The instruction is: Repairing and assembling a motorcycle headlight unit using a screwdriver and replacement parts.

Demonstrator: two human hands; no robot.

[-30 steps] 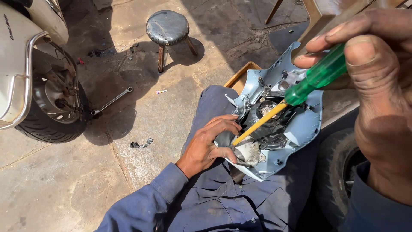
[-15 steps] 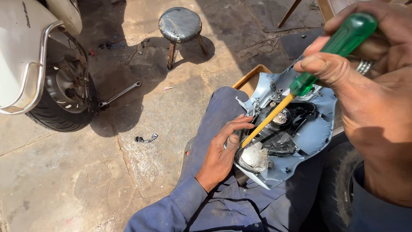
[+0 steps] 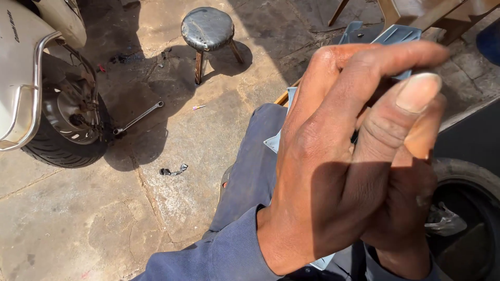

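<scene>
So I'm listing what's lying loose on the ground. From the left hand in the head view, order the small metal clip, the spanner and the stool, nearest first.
From the left hand:
1. Small metal clip, on the ground just left of the knee.
2. Spanner, farther left, beside the scooter wheel.
3. Stool, at the top of the view.

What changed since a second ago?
Both hands have come up close to the camera: left hand now overlaps the right hand, hiding the green screwdriver and most of the blue panel. Whether either grip holds anything can't be told. Stool, spanner, scooter wheel unmoved.
</scene>
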